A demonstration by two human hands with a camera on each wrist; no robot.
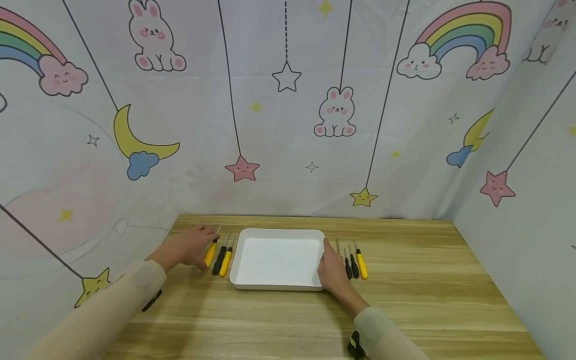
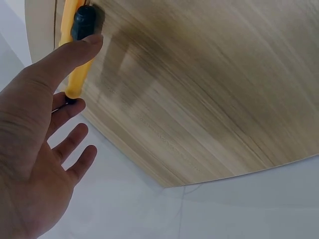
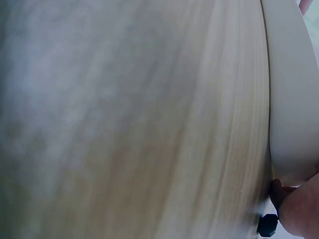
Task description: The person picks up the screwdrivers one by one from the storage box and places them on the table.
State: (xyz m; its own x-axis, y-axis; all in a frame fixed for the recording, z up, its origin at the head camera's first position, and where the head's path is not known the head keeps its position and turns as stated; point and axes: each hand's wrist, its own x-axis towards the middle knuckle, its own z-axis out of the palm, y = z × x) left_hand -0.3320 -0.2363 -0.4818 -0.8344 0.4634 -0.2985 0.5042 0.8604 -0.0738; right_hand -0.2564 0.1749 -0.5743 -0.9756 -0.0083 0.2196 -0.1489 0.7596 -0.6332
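At the left of the table, my left hand point(image 1: 194, 245) pinches a yellow-handled screwdriver point(image 1: 210, 254). In the left wrist view my thumb crosses in front of its yellow handle point(image 2: 79, 79); the other fingers are spread, and the index finger is partly hidden. Beside it lie a black-handled screwdriver point(image 1: 219, 260) and another yellow one point(image 1: 226, 262). A white rectangular tray point(image 1: 276, 287) rests at the table's middle. My right hand point(image 1: 332, 267) grips the tray's right edge. The right wrist view shows the tray's side point(image 3: 294, 99) and a bit of the hand.
Right of the tray lie several screwdrivers, including black-handled ones point(image 1: 354, 267) and a yellow one point(image 1: 361, 265); the right hand partly covers this group. The wood-grain table point(image 1: 427, 290) meets a patterned cloth backdrop point(image 1: 288, 190) at its back edge and sides.
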